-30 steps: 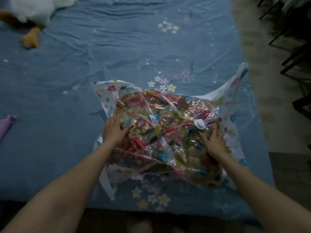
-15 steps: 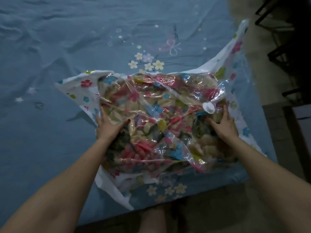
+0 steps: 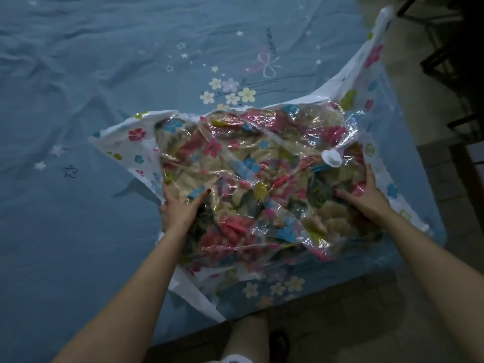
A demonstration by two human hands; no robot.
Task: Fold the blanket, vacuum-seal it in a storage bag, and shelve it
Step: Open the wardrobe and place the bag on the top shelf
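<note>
Now, in the head view, the storage bag [image 3: 262, 179] is seen held at both sides near the close edge of the bed, on the blue bed sheet [image 3: 78, 127]. The folded blanket [image 3: 235, 195] is enclosed inside it, its colourful pattern showing through the crinkled clear plastic. The left hand [image 3: 179, 208] is placed on the bag's left side, with the thumb spread over the top and the fingers wrapped around the edge, so that the bundle is gripped. The right hand [image 3: 366, 195] is set against the right side, thumb on top and fingers extended along the edge; whether they curl beneath cannot be told. The white valve [image 3: 332, 158] is seen just beyond the right hand.

Compared with a second ago, both hands are found moved outward from the top of the bundle to its sides. The bag is shown drawn nearer to the bed's edge, and its far right corner is raised higher. The plush toy at the upper left is no longer in view.
</note>
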